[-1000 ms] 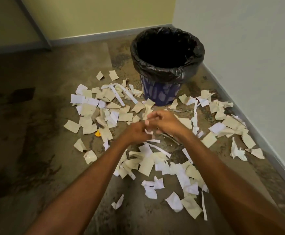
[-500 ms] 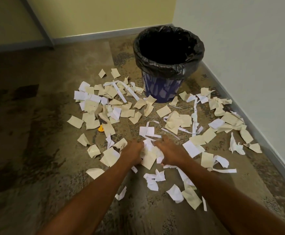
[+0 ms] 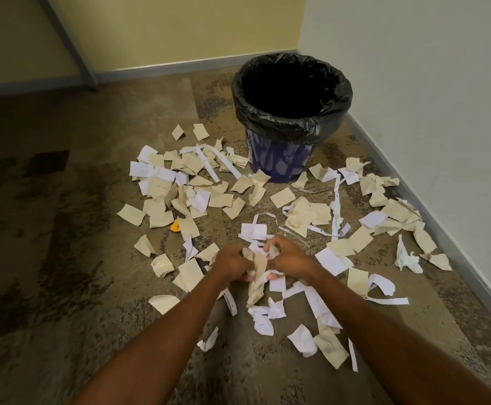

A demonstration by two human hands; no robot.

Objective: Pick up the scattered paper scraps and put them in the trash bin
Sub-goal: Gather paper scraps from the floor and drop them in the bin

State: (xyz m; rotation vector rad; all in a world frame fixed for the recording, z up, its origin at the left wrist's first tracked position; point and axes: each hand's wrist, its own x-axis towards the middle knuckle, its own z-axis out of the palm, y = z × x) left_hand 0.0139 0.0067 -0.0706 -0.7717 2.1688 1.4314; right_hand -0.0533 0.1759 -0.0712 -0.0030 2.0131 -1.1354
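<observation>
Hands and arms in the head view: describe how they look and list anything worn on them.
The left hand and right hand are bare, with no gloves. The left forearm and right forearm are bare too: no sleeves, watch or bracelet as far up as the frame shows. No ring shows, though paper scraps cover some fingers.

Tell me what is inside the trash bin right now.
The trash bin is lined with a black bag folded over its rim. Its inside shows only as darkness; whether anything lies at the bottom cannot be seen.
</observation>
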